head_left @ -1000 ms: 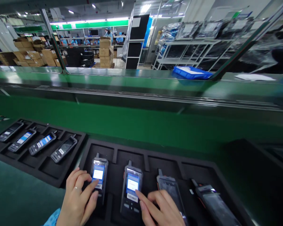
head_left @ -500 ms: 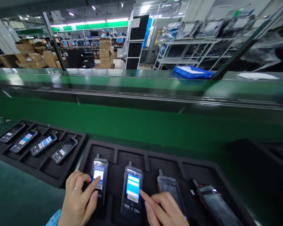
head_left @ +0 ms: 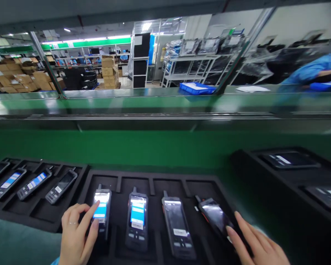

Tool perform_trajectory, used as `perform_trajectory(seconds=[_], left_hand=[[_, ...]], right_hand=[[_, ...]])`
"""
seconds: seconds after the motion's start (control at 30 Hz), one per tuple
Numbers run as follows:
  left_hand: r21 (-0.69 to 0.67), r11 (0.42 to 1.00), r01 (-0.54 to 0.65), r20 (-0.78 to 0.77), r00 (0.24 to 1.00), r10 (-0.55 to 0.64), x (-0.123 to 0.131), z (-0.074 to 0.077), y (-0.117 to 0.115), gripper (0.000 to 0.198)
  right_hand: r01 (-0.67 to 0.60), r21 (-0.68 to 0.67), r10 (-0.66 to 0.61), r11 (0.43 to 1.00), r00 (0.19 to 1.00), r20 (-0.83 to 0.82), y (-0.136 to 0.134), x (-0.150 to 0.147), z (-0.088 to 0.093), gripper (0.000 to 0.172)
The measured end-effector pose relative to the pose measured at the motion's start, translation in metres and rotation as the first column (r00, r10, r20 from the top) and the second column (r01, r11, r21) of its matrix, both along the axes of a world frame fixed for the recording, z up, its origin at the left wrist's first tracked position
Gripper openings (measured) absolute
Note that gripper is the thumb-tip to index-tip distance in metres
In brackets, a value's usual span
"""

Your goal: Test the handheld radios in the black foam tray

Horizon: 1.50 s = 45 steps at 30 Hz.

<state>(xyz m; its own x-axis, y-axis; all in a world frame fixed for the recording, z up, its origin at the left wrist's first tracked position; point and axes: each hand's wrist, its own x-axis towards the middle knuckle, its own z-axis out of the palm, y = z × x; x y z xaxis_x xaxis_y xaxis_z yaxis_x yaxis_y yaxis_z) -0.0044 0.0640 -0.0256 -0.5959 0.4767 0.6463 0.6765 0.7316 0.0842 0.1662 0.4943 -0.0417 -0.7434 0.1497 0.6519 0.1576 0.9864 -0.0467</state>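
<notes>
- Left hand [head_left: 74, 235] grips nothing: its index finger stretches onto the lit screen of the first black slab-shaped handset [head_left: 101, 208], which sits in the leftmost pocket of the black foam tray with four pockets [head_left: 143, 177]. The other fingers curl loosely.
- Right hand [head_left: 257, 244] lies open and flat, gripping nothing. Its fingertips rest on the glossy dark screen of the fourth handset [head_left: 215, 218], which sits askew in that tray's rightmost pocket.
- Smooth green conveyor belt [head_left: 154, 147] runs the whole width just beyond the tray's far edge and is bare along that stretch.
- Taller black tray stack [head_left: 245, 165] rises just right of the tray, walling in that side near the right hand.
- Second matte foam tray [head_left: 41, 211] butts against the tray's left edge, with four slim handsets laid slantwise in it.
- Shallow blue plastic bin [head_left: 197, 88] sits well beyond the tray, across the belt.
- Between the two touched handsets lie a lit handset [head_left: 138, 221] and a dark handset [head_left: 178, 228], each with a stubby antenna. Raised foam ribs part them.
</notes>
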Motion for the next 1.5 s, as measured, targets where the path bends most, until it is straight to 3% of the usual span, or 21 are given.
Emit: perform_trajectory(seconds=[0.1, 0.23, 0.37, 0.5, 0.67, 0.73, 0.87, 1.5], left_hand=[[0.096, 0.994, 0.042, 0.022, 0.999, -0.045, 0.029, 0.004, 0.052, 0.033], [0.187, 0.963, 0.192, 0.085, 0.974, -0.211, 0.073, 0.000, 0.128, 0.028], [0.136, 0.946, 0.293, 0.132, 0.941, -0.310, 0.093, -0.015, 0.164, 0.032], [0.065, 0.952, 0.299, 0.122, 0.945, -0.305, 0.098, -0.024, 0.173, 0.035], [-0.065, 0.948, 0.312, 0.102, 0.947, -0.305, 0.100, -0.018, 0.174, 0.037], [-0.031, 0.956, 0.292, 0.128, 0.950, -0.286, 0.103, -0.018, 0.175, 0.036], [0.101, 0.967, 0.235, 0.129, 0.960, -0.247, 0.108, -0.022, 0.180, 0.030], [0.224, 0.957, 0.182, 0.134, 0.967, -0.215, 0.109, -0.026, 0.187, 0.026]], right_hand=[[-0.007, -0.013, 0.008, 1.000, 0.999, 0.038, -0.009, 0.003, 0.008, 0.041], [0.085, -0.090, -0.082, 0.992, 0.996, 0.039, -0.021, 0.008, 0.017, 0.047], [0.068, -0.176, -0.067, 0.982, 0.998, 0.013, -0.010, 0.020, 0.017, 0.040], [-0.081, -0.199, 0.079, 0.977, 0.997, -0.020, 0.000, 0.028, 0.012, 0.031], [-0.208, -0.191, 0.203, 0.959, 0.978, -0.048, 0.003, 0.037, 0.005, 0.022], [-0.231, -0.189, 0.224, 0.954, 0.973, -0.055, 0.003, 0.040, 0.004, 0.021], [-0.219, -0.202, 0.216, 0.954, 0.976, -0.037, 0.001, 0.041, 0.006, 0.021], [-0.208, -0.213, 0.177, 0.955, 0.972, -0.158, -0.018, 0.039, -0.011, 0.021]])
